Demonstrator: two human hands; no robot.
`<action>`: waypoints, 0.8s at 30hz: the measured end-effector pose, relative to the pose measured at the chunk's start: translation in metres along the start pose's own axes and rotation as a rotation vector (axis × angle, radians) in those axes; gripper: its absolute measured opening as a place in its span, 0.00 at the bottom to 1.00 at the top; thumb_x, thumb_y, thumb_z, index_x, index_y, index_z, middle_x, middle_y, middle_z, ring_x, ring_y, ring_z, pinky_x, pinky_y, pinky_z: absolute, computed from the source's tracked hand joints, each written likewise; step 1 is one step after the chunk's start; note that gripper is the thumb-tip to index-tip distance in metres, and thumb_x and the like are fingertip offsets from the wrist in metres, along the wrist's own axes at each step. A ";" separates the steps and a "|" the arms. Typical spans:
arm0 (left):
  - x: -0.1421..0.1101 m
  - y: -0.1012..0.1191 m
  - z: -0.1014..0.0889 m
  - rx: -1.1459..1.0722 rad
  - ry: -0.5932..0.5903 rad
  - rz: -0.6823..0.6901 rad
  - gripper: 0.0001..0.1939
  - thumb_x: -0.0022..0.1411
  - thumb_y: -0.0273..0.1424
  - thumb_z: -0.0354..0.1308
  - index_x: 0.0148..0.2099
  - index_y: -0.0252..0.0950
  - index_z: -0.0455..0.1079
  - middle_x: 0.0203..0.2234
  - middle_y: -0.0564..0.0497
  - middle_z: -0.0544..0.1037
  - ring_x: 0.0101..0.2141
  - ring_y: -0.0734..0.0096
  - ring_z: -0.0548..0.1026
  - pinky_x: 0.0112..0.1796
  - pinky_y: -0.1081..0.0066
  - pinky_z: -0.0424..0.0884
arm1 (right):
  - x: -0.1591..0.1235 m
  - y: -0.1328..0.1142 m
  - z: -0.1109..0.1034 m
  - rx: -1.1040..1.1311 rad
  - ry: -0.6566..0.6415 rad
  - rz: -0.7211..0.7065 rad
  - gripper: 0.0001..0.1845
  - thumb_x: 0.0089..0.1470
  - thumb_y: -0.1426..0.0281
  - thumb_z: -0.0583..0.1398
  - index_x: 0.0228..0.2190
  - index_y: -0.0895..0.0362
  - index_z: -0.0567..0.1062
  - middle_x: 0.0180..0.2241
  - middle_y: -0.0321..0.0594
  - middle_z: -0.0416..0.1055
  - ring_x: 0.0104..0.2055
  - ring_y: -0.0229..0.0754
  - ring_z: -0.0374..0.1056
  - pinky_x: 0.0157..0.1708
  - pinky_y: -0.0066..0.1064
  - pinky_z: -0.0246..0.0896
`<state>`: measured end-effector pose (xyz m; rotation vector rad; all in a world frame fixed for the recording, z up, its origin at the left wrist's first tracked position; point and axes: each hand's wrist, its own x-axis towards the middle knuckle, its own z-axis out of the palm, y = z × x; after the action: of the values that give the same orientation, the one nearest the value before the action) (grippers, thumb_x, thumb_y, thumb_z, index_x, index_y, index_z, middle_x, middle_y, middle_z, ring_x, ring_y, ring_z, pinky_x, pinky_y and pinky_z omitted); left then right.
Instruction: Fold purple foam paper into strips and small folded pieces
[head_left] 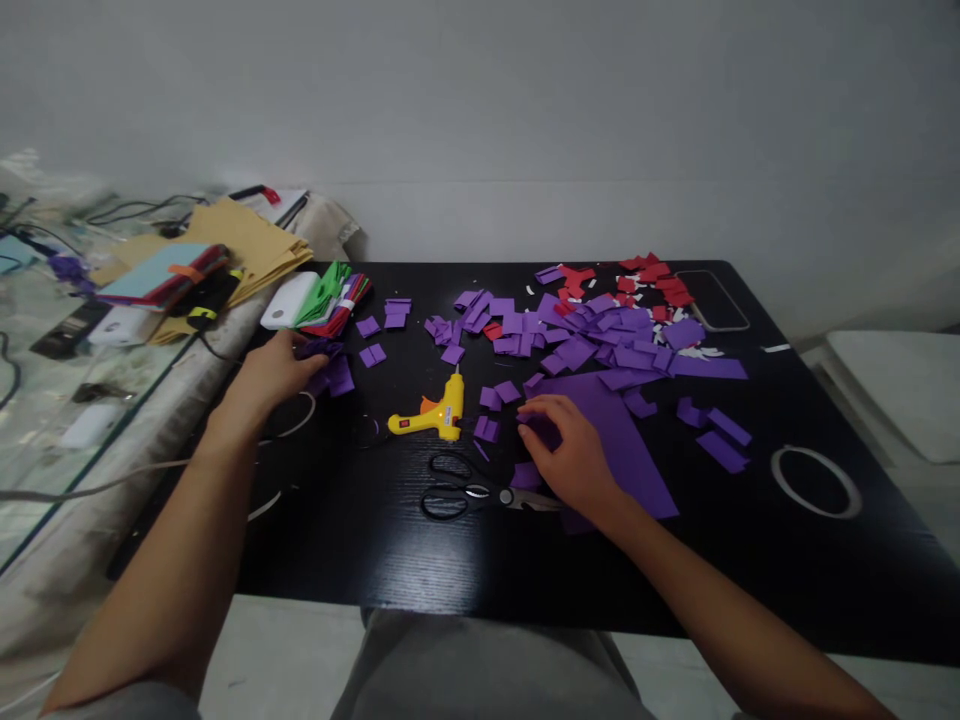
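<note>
1. The left hand (274, 372) was near the left side of the black table (450, 562), its fingers bent over the folded purple pieces (335, 376); whether they gripped one, I could not tell.
2. The right hand (568, 452) was over the left edge of the large purple sheet (636, 440), fingers curled above a purple piece (546, 432), partly hidden; I could not tell whether they pinched it.
3. Between the hands lay the yellow glue gun (451, 405), nozzle toward the far edge, with dark surface showing left of it.
4. The scissors (480, 494) lay nearer the body, blades reaching below the right hand; a broad dark stretch ran from them to the near edge.
5. A purple heap (622, 340) crowded the far right side.
6. Open room separated the sheet's right edge from the white ring (853, 498).
</note>
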<state>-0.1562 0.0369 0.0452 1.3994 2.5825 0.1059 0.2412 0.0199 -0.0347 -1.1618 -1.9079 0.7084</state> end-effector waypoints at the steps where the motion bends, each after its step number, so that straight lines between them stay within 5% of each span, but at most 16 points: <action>1: -0.002 0.002 -0.002 0.011 -0.002 -0.015 0.28 0.64 0.42 0.60 0.60 0.28 0.69 0.51 0.31 0.81 0.51 0.41 0.79 0.51 0.54 0.74 | 0.000 0.000 0.000 0.000 -0.002 -0.001 0.09 0.57 0.75 0.61 0.40 0.54 0.77 0.44 0.46 0.76 0.49 0.51 0.74 0.52 0.47 0.71; 8: -0.014 0.024 0.010 0.127 -0.060 -0.013 0.31 0.66 0.45 0.58 0.62 0.26 0.66 0.55 0.25 0.77 0.55 0.36 0.76 0.52 0.51 0.73 | 0.000 0.000 0.001 0.001 0.001 -0.005 0.09 0.57 0.75 0.61 0.40 0.53 0.77 0.44 0.46 0.77 0.49 0.51 0.74 0.52 0.48 0.71; 16: -0.020 0.044 0.021 0.229 0.102 0.079 0.35 0.65 0.55 0.56 0.64 0.35 0.67 0.60 0.23 0.70 0.60 0.22 0.68 0.53 0.32 0.66 | 0.000 0.002 0.001 -0.012 0.000 -0.010 0.09 0.57 0.76 0.62 0.40 0.54 0.77 0.44 0.46 0.77 0.49 0.51 0.74 0.52 0.48 0.71; 20: -0.008 0.054 0.024 0.316 0.099 0.171 0.33 0.62 0.51 0.62 0.62 0.38 0.71 0.61 0.28 0.72 0.62 0.28 0.67 0.61 0.32 0.55 | -0.001 0.001 0.000 -0.015 0.011 -0.009 0.09 0.58 0.76 0.61 0.40 0.54 0.76 0.44 0.46 0.76 0.49 0.51 0.74 0.53 0.48 0.71; 24: 0.006 0.059 0.030 0.338 -0.002 0.271 0.22 0.58 0.43 0.65 0.53 0.41 0.79 0.57 0.34 0.76 0.60 0.33 0.71 0.62 0.38 0.57 | -0.001 0.000 0.000 -0.018 0.028 -0.012 0.11 0.57 0.76 0.61 0.43 0.53 0.76 0.44 0.46 0.77 0.49 0.52 0.73 0.52 0.49 0.71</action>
<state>-0.1050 0.0734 0.0242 1.8573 2.4766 -0.3069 0.2414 0.0195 -0.0354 -1.1644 -1.8999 0.6668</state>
